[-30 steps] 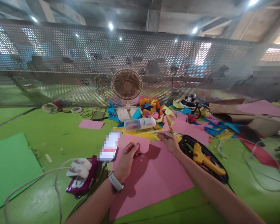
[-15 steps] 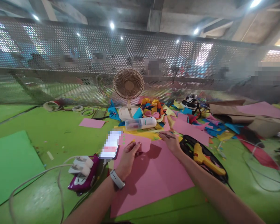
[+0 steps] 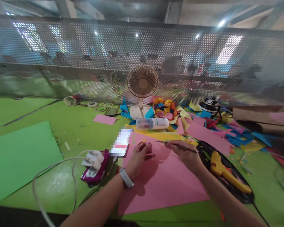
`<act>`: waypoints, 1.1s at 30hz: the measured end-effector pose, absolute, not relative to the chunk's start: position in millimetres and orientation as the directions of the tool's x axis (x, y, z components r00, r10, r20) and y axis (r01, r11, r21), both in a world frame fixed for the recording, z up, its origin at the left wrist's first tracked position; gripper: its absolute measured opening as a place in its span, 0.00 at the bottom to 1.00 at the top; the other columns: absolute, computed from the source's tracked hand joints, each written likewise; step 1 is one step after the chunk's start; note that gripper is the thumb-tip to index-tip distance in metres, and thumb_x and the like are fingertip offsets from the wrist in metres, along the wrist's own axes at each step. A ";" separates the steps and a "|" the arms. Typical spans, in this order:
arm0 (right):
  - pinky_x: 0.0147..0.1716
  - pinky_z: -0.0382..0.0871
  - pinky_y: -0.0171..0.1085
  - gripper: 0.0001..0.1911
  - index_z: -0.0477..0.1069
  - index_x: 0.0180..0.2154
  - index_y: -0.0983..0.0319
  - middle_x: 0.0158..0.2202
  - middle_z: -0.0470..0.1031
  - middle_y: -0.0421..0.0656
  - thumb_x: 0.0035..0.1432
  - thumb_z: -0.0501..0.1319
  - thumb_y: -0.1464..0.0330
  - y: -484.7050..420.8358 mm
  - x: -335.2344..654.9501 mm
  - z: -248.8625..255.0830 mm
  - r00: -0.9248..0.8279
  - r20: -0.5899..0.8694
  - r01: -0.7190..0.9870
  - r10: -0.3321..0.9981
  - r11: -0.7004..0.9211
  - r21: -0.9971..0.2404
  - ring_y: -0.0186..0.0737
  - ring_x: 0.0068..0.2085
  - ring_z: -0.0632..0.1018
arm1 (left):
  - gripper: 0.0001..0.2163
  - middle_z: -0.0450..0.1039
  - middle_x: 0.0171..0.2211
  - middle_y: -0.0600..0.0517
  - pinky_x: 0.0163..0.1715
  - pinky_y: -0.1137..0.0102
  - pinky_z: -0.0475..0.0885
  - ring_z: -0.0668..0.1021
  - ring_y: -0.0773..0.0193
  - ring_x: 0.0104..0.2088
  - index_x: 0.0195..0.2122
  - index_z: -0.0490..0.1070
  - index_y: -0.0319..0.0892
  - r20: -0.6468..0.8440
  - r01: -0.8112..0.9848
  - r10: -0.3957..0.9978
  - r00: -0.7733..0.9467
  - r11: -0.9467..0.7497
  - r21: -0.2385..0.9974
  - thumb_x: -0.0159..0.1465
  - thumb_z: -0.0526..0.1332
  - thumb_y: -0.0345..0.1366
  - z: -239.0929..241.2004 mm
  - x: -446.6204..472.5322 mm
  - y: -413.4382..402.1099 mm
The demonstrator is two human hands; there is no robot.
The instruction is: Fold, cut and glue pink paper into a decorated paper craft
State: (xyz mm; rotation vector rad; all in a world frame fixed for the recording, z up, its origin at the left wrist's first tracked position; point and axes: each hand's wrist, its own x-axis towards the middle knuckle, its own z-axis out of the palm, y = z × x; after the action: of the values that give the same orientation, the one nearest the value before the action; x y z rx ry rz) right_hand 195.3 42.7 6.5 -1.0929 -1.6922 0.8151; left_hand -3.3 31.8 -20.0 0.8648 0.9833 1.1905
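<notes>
Left forearm (image 3: 98,197) and right forearm (image 3: 227,195) are slanting inward from below. Left hand (image 3: 137,157) is bending at the knuckles, fingers (image 3: 140,147) curling; tip contact seems unclear. Right hand (image 3: 186,156) is holding a pen-like grip, opposite the left.

- Strap (image 3: 126,178): pale grey, dark holes, round left wrist (image 3: 131,172).
- Left hand (image 3: 139,154): bare, beyond strap.
- Left forearm (image 3: 98,200): bare, nearside of strap.
- Right hand (image 3: 186,155) and right forearm (image 3: 221,190): bare, right of strap.

Free passage lies low over the near part of the large flat pink paper sheet (image 3: 165,189). The purple-and-white power strip (image 3: 105,159) blocks leftward, the yellow plastic glue gun (image 3: 219,167) rightward, the clear-and-white cylindrical bottle (image 3: 152,123) ahead.
</notes>
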 end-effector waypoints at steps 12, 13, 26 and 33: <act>0.40 0.73 0.37 0.10 0.75 0.40 0.55 0.39 0.78 0.40 0.57 0.60 0.65 30.1 186.4 3.8 -0.335 0.440 0.403 0.833 0.549 -0.732 0.41 0.40 0.79 | 0.13 0.68 0.28 0.54 0.33 0.66 0.75 0.72 0.68 0.30 0.26 0.63 0.40 -0.134 -0.395 0.984 0.117 0.170 0.903 0.54 0.66 0.41 -14.2 -3.0 29.1; 0.40 0.73 0.37 0.10 0.75 0.40 0.55 0.39 0.78 0.40 0.56 0.60 0.65 29.7 186.0 4.5 -0.340 0.445 0.407 0.828 0.556 -0.724 0.41 0.40 0.79 | 0.13 0.68 0.29 0.53 0.33 0.66 0.75 0.72 0.68 0.30 0.27 0.64 0.39 -0.135 -0.394 0.984 0.116 0.170 0.903 0.54 0.66 0.41 -14.2 -3.2 29.1; 0.39 0.74 0.39 0.10 0.76 0.40 0.55 0.38 0.79 0.41 0.55 0.61 0.64 30.6 187.5 0.9 -0.305 0.432 0.375 0.849 0.524 -0.765 0.43 0.39 0.79 | 0.13 0.66 0.27 0.56 0.33 0.67 0.75 0.72 0.69 0.28 0.27 0.65 0.40 -0.128 -0.394 0.985 0.118 0.165 0.904 0.52 0.67 0.41 -15.4 -3.0 28.8; 0.35 0.76 0.39 0.11 0.76 0.35 0.60 0.33 0.79 0.45 0.52 0.63 0.61 30.3 190.5 12.3 -0.160 0.271 0.191 0.949 0.299 -0.935 0.44 0.35 0.80 | 0.13 0.65 0.25 0.57 0.34 0.69 0.74 0.72 0.71 0.27 0.26 0.64 0.40 -0.107 -0.381 0.988 0.112 0.142 0.913 0.52 0.67 0.42 -16.3 -3.1 28.8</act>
State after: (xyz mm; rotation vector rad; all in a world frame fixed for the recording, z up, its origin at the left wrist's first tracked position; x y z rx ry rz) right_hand 190.5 30.3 12.3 -1.0719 -1.5870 0.9710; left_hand -3.1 28.8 -16.3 0.8657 0.9099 1.2160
